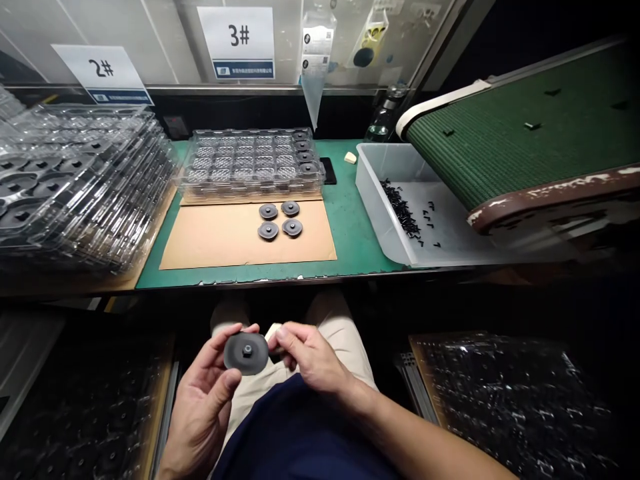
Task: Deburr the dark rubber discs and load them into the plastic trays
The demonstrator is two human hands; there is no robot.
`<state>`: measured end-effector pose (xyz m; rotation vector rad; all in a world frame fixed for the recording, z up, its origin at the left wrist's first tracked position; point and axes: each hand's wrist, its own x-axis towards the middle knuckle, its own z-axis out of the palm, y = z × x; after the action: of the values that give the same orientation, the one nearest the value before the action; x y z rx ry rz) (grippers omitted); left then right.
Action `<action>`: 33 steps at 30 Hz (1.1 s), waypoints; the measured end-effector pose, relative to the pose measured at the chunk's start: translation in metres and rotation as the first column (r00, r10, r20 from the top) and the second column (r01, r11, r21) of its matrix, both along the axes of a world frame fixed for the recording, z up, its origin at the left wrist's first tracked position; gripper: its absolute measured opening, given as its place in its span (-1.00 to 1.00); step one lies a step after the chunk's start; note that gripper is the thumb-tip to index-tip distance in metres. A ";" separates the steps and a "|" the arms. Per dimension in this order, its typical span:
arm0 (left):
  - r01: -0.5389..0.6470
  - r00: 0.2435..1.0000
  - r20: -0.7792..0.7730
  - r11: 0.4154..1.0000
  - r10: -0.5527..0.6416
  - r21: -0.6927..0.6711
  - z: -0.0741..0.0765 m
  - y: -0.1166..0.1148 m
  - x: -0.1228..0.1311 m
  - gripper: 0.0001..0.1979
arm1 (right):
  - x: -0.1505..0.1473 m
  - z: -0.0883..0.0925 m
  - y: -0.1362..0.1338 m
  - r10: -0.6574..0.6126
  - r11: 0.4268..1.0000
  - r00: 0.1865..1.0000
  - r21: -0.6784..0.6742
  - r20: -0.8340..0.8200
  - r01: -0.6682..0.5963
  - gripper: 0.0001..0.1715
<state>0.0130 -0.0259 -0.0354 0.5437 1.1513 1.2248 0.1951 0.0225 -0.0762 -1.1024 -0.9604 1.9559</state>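
Note:
My left hand [203, 400] holds a dark grey round disc [245, 353] over my lap, thumb and fingers closed on its rim. The disc has a small hub at its middle. My right hand [311, 357] is pinched shut at the disc's right edge, on a small pale piece [273, 331] that I cannot make out. Several matching discs [280, 219] lie on a brown cardboard sheet [220, 240] on the green bench. Behind them stands a clear plastic tray [250, 163] with discs in its right column.
A stack of clear trays [75, 180] fills the left of the bench. A white bin [400, 200] with small black parts sits at right, under a green conveyor belt [515, 133]. Signs 2# [100, 68] and 3# [239, 35] hang behind. Dark trays [510, 400] lie low at right.

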 end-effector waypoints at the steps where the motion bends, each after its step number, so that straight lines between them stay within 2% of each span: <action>1: -0.019 1.000 0.015 1.000 0.019 -0.007 0.002 -0.001 -0.001 -0.46 | 0.004 0.001 0.003 -0.037 0.998 0.998 0.061 0.053 0.034 -0.48; 3: -0.025 0.999 0.030 1.000 0.025 0.003 0.004 -0.002 -0.004 -0.44 | 0.011 0.010 0.005 -0.104 0.973 0.977 0.224 0.184 0.062 -0.64; 4: -0.018 0.999 0.030 1.000 0.017 0.016 0.004 -0.002 -0.005 -0.43 | 0.013 0.016 0.005 -0.136 0.947 0.959 0.315 0.248 0.053 -0.65; 6: -0.010 1.000 0.020 0.999 0.009 0.039 0.005 -0.003 -0.005 -0.42 | 0.017 0.033 0.002 -0.181 0.883 0.930 0.469 0.321 0.011 -0.48; 8: -0.021 1.000 0.009 0.999 0.021 0.046 0.009 -0.003 -0.003 -0.43 | 0.018 0.051 -0.003 -0.199 0.814 0.924 0.580 0.327 -0.029 -0.28; 9: -0.031 0.999 0.006 0.999 0.031 0.039 0.011 -0.002 -0.001 -0.43 | 0.019 0.059 -0.004 -0.197 0.767 0.926 0.639 0.322 -0.059 -0.27; 12: -0.064 0.998 -0.011 0.998 0.064 0.004 0.021 -0.002 0.004 -0.44 | 0.021 0.077 -0.005 -0.131 0.606 0.939 0.775 0.319 -0.178 -0.53; 14: -0.061 0.998 -0.036 0.998 0.060 -0.001 0.026 -0.002 0.005 -0.43 | 0.022 0.082 -0.003 -0.069 0.544 0.942 0.804 0.329 -0.241 -0.68; 17: -0.053 0.996 -0.071 0.999 0.052 -0.013 0.028 -0.002 0.004 -0.39 | 0.024 0.084 0.002 -0.109 0.532 0.907 0.795 0.406 -0.292 -0.75; 19: -0.066 0.995 -0.078 0.996 0.062 -0.052 0.028 -0.003 0.002 -0.36 | 0.025 0.084 0.004 -0.124 0.585 0.876 0.747 0.467 -0.316 -0.81; 21: -0.063 0.997 -0.059 0.996 0.059 -0.069 0.026 -0.004 0.001 -0.33 | 0.025 0.084 0.005 -0.040 0.656 0.869 0.669 0.493 -0.350 -0.85; 22: -0.055 0.998 -0.043 0.996 0.053 -0.069 0.025 -0.005 0.000 -0.32 | 0.025 0.084 0.006 -0.006 0.671 0.869 0.646 0.495 -0.363 -0.84; 23: -0.049 0.999 -0.027 0.996 0.047 -0.069 0.024 -0.005 -0.001 -0.32 | 0.025 0.084 0.006 -0.006 0.669 0.866 0.646 0.499 -0.368 -0.84; 26: -0.036 0.999 0.011 0.997 0.036 -0.074 0.020 -0.006 -0.004 -0.37 | 0.024 0.084 0.006 -0.140 0.592 0.850 0.731 0.508 -0.340 -0.81; 27: -0.029 0.999 0.026 0.997 0.032 -0.074 0.019 -0.007 -0.005 -0.39 | 0.023 0.084 0.007 -0.142 0.587 0.848 0.733 0.511 -0.343 -0.82; 30: -0.006 0.997 0.082 0.997 0.012 -0.071 0.015 -0.009 -0.008 -0.41 | 0.023 0.084 0.008 -0.023 0.620 0.853 0.677 0.521 -0.397 -0.90; 31: -0.003 0.995 0.095 0.997 0.010 -0.076 0.014 -0.009 -0.009 -0.41 | 0.022 0.083 0.008 -0.026 0.618 0.847 0.675 0.530 -0.404 -0.90; 33: -0.006 0.994 0.105 0.996 0.016 -0.092 0.012 -0.009 -0.010 -0.41 | 0.021 0.083 0.008 -0.121 0.578 0.823 0.714 0.555 -0.396 -0.84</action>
<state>0.0028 -0.0351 -0.0232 0.3992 1.1163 1.1900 0.2160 0.0300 0.0066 -1.0202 -2.0662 0.9824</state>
